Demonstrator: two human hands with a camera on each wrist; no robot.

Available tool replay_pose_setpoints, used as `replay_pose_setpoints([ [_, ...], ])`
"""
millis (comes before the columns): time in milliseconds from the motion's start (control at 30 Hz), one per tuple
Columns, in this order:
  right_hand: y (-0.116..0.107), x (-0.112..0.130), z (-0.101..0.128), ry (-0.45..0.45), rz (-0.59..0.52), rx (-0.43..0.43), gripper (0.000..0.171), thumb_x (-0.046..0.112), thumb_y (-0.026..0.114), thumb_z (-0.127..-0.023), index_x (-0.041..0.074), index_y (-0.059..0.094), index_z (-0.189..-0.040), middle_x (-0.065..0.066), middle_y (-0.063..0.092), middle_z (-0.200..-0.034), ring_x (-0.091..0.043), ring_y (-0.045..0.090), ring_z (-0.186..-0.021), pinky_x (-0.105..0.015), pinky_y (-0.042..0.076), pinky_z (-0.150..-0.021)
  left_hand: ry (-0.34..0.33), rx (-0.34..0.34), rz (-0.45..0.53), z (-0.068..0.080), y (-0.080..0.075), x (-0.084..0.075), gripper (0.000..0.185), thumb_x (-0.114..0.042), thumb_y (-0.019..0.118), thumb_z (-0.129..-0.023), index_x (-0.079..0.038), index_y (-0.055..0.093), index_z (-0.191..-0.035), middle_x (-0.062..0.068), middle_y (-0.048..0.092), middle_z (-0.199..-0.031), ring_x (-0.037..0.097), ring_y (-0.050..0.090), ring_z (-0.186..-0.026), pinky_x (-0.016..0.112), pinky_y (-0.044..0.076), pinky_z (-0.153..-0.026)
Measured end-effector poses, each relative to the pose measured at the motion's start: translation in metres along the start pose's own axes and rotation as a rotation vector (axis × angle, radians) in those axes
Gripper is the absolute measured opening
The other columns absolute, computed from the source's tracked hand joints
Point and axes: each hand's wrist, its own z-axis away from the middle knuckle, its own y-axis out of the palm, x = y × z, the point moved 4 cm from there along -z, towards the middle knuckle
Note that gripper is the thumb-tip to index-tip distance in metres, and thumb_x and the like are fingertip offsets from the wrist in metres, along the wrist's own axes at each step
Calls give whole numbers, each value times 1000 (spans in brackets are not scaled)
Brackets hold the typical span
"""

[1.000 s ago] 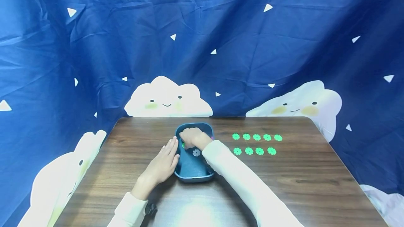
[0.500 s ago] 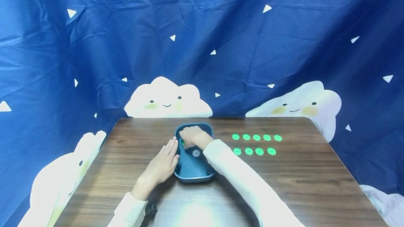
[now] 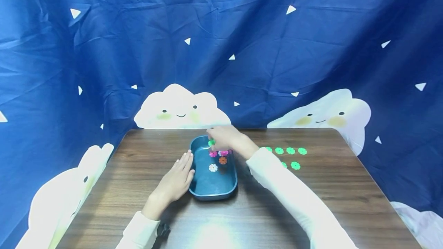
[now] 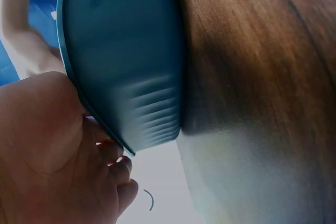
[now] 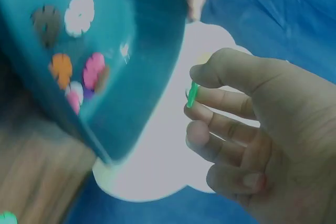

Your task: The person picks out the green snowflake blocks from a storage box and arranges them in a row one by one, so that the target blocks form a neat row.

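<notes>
My right hand (image 3: 226, 137) is raised above the far end of a dark teal tray (image 3: 211, 194). Between thumb and fingers it pinches a green flower-shaped plastic disc (image 5: 192, 95), seen edge-on in the right wrist view. With straight fingers, my left hand (image 3: 176, 178) rests against the tray's left rim. Inside the tray lie a white disc (image 3: 213, 168), an orange disc (image 3: 223, 160) and pink discs (image 3: 212, 153). A dark grey-brown disc (image 5: 46, 25) also shows there in the right wrist view.
Two rows of green discs (image 3: 290, 151) lie on the wooden table (image 3: 328, 187) to the tray's right, partly hidden by my right arm. A blue curtain (image 3: 259, 49) with white clouds hangs behind the table's far edge.
My right hand has risen out of the tray and moved up and right, carrying a green disc. Discs it covered now show. The left hand stays at the rim.
</notes>
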Motion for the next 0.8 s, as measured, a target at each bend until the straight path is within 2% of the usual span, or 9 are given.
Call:
replay_pose_setpoints([
  [200, -23, -32, 33, 48, 6, -78, 27, 35, 71, -84, 21, 64, -107, 6, 57, -96, -15, 56, -79, -35, 52, -70, -12, -3, 9, 0, 1, 0, 56, -25, 43, -104, 1, 31, -152, 15, 26, -162, 32, 29, -148, 50, 28, -121],
  [433, -39, -73, 79, 111, 10, -181, 21, 27, 66, -81, 21, 64, -101, 6, 56, -94, -16, 55, -79, -36, 48, -65, -18, 8, 14, 0, 1, -1, 56, -26, 42, -104, 0, 29, -153, 14, 24, -162, 31, 28, -149, 50, 28, -120],
  [667, -42, -106, 125, 171, -38, -190, 26, 25, 70, -83, 16, 65, -107, 0, 62, -101, -17, 57, -78, -36, 51, -68, -18, 9, 14, 0, 2, -1, 56, -25, 42, -104, 1, 30, -152, 15, 24, -162, 31, 28, -149, 51, 29, -120],
  [800, -37, -126, 151, 228, -72, -192, 29, 26, 72, -84, 16, 65, -110, 1, 63, -105, -16, 60, -82, -36, 51, -67, -29, 21, 16, 0, 2, 0, 57, -26, 43, -104, 1, 29, -153, 14, 23, -163, 30, 25, -150, 50, 27, -121],
])
